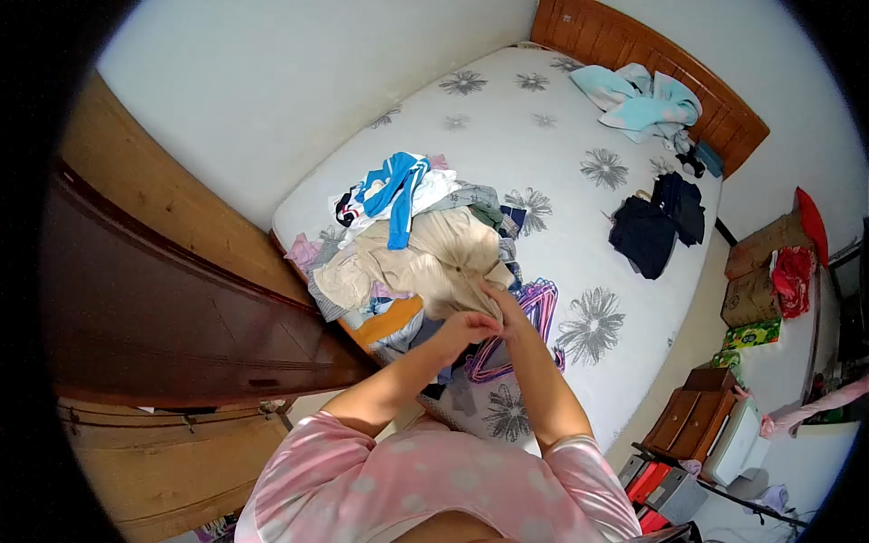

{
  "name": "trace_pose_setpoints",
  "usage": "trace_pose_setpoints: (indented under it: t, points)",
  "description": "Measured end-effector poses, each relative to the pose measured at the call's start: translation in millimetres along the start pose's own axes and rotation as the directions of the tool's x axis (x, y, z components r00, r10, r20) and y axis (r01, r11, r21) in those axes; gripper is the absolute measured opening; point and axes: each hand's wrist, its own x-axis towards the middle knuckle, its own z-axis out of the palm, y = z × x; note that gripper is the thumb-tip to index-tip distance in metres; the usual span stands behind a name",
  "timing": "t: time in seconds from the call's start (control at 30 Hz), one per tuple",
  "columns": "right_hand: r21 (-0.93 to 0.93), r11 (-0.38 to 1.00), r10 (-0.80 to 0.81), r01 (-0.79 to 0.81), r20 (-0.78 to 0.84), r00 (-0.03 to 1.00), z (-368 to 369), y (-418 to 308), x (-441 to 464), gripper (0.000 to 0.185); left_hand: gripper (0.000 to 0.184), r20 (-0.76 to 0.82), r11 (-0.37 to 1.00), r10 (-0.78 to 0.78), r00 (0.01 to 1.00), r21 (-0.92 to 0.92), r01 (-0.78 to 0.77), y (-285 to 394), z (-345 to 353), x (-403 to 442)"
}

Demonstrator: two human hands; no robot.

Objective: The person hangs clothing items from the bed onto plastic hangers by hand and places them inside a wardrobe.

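Note:
A beige garment [433, 264] with a small dark button is spread over a pile of clothes on the bed; I cannot tell whether it is a shirt or trousers. My left hand [471, 328] is closed in a pinch at the garment's near edge. Right beside it, my right hand [503, 306] grips the same edge, its fingers partly hidden by the cloth. A bundle of purple and pink hangers [541, 312] lies just right of my hands. Under and around the garment are a blue and white jacket [398, 195] and an orange piece of cloth [391, 321].
The bed [561, 199] has a white mattress with grey flower prints. Folded dark clothes [654, 226] and a light blue blanket [638, 100] lie farther off. An open brown wardrobe door [181, 299] stands close at left. Cardboard boxes [753, 294] are at right.

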Motion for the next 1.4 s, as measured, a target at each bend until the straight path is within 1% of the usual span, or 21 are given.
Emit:
trace_pose_setpoints:
  t: [0.03, 0.1, 0.2, 0.3, 0.37, 0.4, 0.43, 0.47, 0.57, 0.6, 0.7, 0.77, 0.83, 0.93, 0.97, 1.03, 1.07, 1.17, 1.27, 1.37, 1.4]
  points:
    - [-0.189, 0.981, -0.063, 0.051, -0.054, 0.997, -7, 1, 9, 0.043, 0.014, 0.023, 1.000, 0.009, 1.000, 0.025, -0.009, 1, 7, -8]
    - [-0.547, 0.829, -0.215, 0.116, -0.121, 0.969, -14, 1, 17, 0.037, 0.012, 0.071, 0.997, 0.023, 0.997, 0.073, -0.029, 5, 20, -21]
    - [-0.485, 0.873, -0.217, 0.045, -0.304, 0.927, -21, 5, -5, 0.035, 0.009, -0.003, 0.994, 0.045, 0.999, 0.102, -0.045, 15, 13, -31]
    - [-0.353, 0.914, -0.318, 0.203, -0.307, 0.897, -21, 5, -52, 0.032, 0.017, -0.156, 0.972, 0.178, 0.972, 0.179, -0.149, 16, -7, -31]
    - [-0.395, 0.904, -0.305, 0.165, -0.323, 0.896, -23, -6, -94, 0.032, 0.025, -0.253, 0.956, 0.246, 0.936, 0.225, -0.190, 20, -14, -23]
    - [-0.414, 0.898, -0.300, 0.146, -0.335, 0.893, -29, -10, -114, 0.032, 0.030, -0.226, 0.907, 0.319, 0.921, 0.356, -0.226, 18, -15, -15]
    - [-0.425, 0.884, -0.322, 0.196, -0.248, 0.914, -39, -9, -132, 0.031, 0.035, -0.184, 0.839, 0.385, 0.904, 0.478, -0.260, 15, -13, -5]
    - [-0.533, 0.831, -0.338, 0.159, -0.259, 0.905, -61, -4, -143, 0.035, 0.039, -0.129, 0.755, 0.444, 0.887, 0.587, -0.292, 11, -9, 4]
    - [-0.693, 0.705, -0.395, 0.153, -0.204, 0.896, -68, -13, -208, 0.040, 0.047, 0.063, 0.589, 0.362, 0.930, 0.758, -0.281, 30, 51, 19]
    - [-0.722, 0.670, -0.413, 0.172, -0.170, 0.895, -57, -21, -238, 0.041, 0.052, 0.221, 0.476, 0.388, 0.895, 0.783, -0.400, 16, 60, 33]
    - [-0.832, 0.554, -0.363, 0.034, -0.205, 0.909, -44, -37, -315, 0.040, 0.053, 0.481, 0.449, 0.246, 0.841, 0.712, -0.539, -3, 125, 51]
    - [-0.794, 0.603, -0.430, 0.078, -0.241, 0.870, -48, -36, -356, 0.029, 0.048, 0.534, 0.672, -0.063, 0.843, 0.647, -0.360, -26, 168, 51]
    - [-0.799, 0.594, -0.504, 0.092, -0.281, 0.817, -64, -34, -391, 0.025, 0.044, 0.590, 0.790, -0.354, 0.726, 0.604, -0.105, -53, 199, 49]
    - [-0.747, 0.642, -0.653, 0.172, -0.415, 0.634, -88, -21, -434, 0.022, 0.034, 0.592, 0.808, -0.483, 0.645, 0.585, 0.068, -97, 221, 43]
    - [-0.740, 0.647, -0.682, 0.186, -0.451, 0.576, -94, -16, -443, 0.022, 0.030, 0.589, 0.867, -0.426, 0.686, 0.484, 0.123, -104, 224, 36]
    - [-0.689, 0.683, -0.683, 0.242, -0.484, 0.547, -95, -7, -459, 0.020, 0.022, 0.542, 0.943, -0.323, 0.776, 0.253, 0.216, -88, 231, 10]
    - [-0.651, 0.703, -0.677, 0.285, -0.493, 0.546, -105, 0, -462, 0.019, 0.016, 0.430, 0.949, -0.302, 0.851, 0.218, 0.226, -79, 236, 1]
    - [-0.663, 0.693, -0.691, 0.283, -0.500, 0.521, -105, 14, -465, 0.023, 0.014, 0.455, 0.963, -0.243, 0.857, 0.009, 0.268, -64, 221, -6]
    - [-0.585, 0.737, -0.659, 0.339, -0.512, 0.551, -123, 37, -446, 0.030, 0.025, 0.546, 0.958, -0.287, 0.787, 0.168, 0.233, -39, 209, -17]
    - [-0.512, 0.757, -0.636, 0.407, -0.431, 0.640, -126, 45, -422, 0.028, 0.033, 0.413, 0.915, -0.298, 0.860, 0.381, 0.134, -56, 189, -10]
    - [-0.528, 0.752, -0.633, 0.394, -0.414, 0.654, -129, 48, -410, 0.028, 0.040, 0.393, 0.872, -0.253, 0.884, 0.489, 0.032, -66, 181, -4]
